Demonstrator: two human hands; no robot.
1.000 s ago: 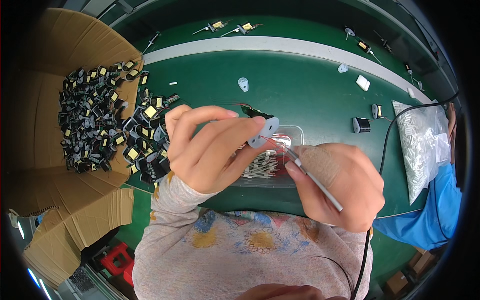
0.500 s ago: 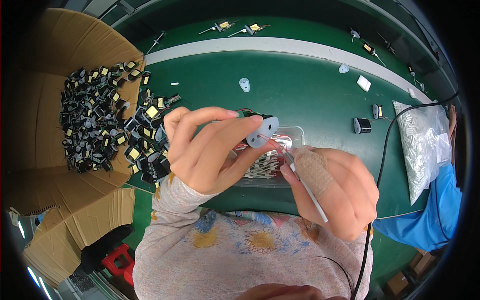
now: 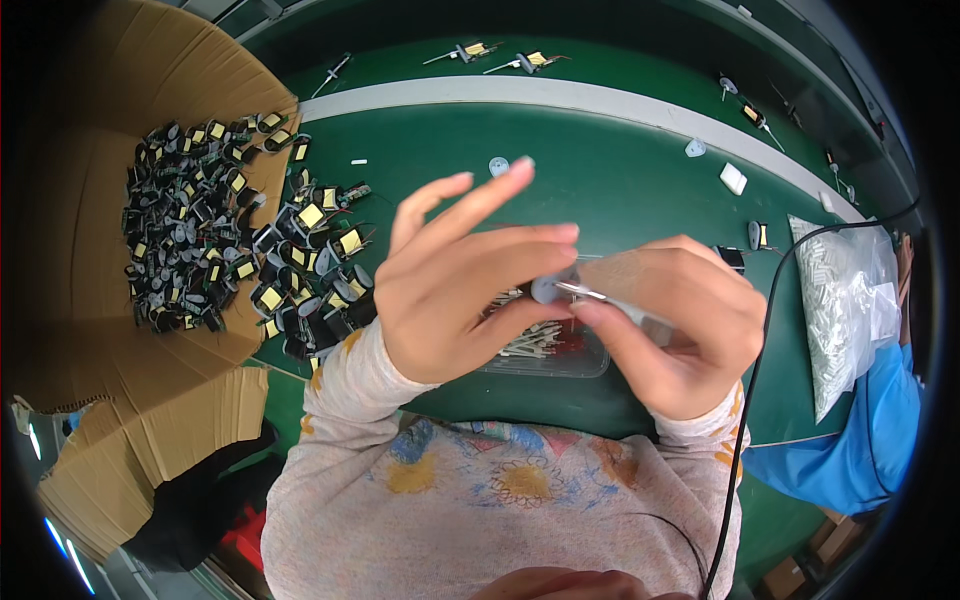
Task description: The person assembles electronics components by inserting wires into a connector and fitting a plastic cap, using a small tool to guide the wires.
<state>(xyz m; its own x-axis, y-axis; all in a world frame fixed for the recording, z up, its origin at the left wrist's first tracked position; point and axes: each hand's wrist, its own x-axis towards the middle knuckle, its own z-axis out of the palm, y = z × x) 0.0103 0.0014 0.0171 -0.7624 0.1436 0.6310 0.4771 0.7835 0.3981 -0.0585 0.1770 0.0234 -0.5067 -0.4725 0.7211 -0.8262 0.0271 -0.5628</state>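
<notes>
Over the middle of the bench, my left hand (image 3: 440, 285) pinches a small grey plastic end piece (image 3: 546, 289) between thumb and index finger, its other fingers raised. The rest of that part is hidden behind the fingers. Close against it, my right hand (image 3: 690, 315) is closed on a thin white lead (image 3: 582, 289), whose tip meets the grey piece; motion blurs the contact. A tan bandage wraps a right finger. Beneath both hands, partly covered, sits a clear plastic box (image 3: 560, 372) of white leads (image 3: 535, 340) with red wire among them.
At left a cardboard box (image 3: 70, 190) overflows with black-and-grey assemblies (image 3: 310, 215) onto the green bench. A bag of white tubes (image 3: 835, 300) lies at right, beside a black cable (image 3: 765, 330). More assemblies (image 3: 530, 62) lie beyond the pale rail (image 3: 480, 90).
My right hand has turned and closed in on the grey piece, bringing the white lead against it. My left hand has moved slightly right, and its outer fingers have lifted and spread.
</notes>
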